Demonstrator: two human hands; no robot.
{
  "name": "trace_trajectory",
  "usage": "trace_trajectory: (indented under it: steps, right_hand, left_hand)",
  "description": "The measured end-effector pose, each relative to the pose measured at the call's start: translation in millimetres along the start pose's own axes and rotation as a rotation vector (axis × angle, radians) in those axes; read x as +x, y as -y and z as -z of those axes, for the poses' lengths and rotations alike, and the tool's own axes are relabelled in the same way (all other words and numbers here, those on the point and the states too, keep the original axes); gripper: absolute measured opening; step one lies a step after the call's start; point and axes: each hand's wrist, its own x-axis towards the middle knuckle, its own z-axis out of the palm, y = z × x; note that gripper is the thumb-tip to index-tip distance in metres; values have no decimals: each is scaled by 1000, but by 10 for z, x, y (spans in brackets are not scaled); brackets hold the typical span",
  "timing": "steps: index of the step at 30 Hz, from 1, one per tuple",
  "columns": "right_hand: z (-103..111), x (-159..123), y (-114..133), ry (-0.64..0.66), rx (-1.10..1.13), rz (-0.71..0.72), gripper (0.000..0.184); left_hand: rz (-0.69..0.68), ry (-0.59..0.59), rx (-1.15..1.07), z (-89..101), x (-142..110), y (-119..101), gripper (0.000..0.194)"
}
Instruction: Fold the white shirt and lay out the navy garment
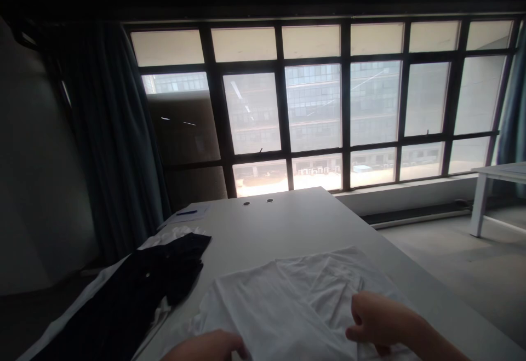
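Observation:
A white garment (287,301) lies spread on the white table (296,218), partly folded, with a sleeve turned in near its far right corner. My left hand (209,345) rests on the garment's near edge at the bottom of the view, fingers curled down onto the cloth. My right hand (380,320) sits on the garment's right side, fingers bent and pinching the fabric. Only the backs of both hands show.
A dark garment (143,290) lies heaped on the table's left side, over some white cloth. A paper with a blue pen (187,213) lies at the far left corner. Two cable holes (258,202) mark the far edge. Another white table (499,177) stands at right, before the large window.

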Motion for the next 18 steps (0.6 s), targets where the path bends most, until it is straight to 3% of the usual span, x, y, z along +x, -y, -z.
trace_trajectory:
  steps: [2, 4, 7, 9, 12, 18]
  right_hand:
    - [5, 56, -60, -82, 4, 22, 29]
    - [12, 169, -179, -272, -46, 37, 29]
    - [-25, 383, -440, -439, -90, 23, 33]
    - [-99, 509, -631, -466, -80, 35, 39]
    - [-240, 635, -873, -446, -38, 15, 62]
    - [-293, 688, -1054, -323, -7, 4, 76]
  left_hand:
    - [-4, -85, -26, 64, 120, 177, 51]
    - [-5, -252, -22, 74, 330, 443, 61]
    - [63, -422, 153, -41, 688, 876, 71]
    - [95, -421, 236, -156, 860, 1085, 78]
    - [112, -402, 289, -268, 958, 1215, 83]
    - [116, -300, 244, -153, 853, 1210, 87]
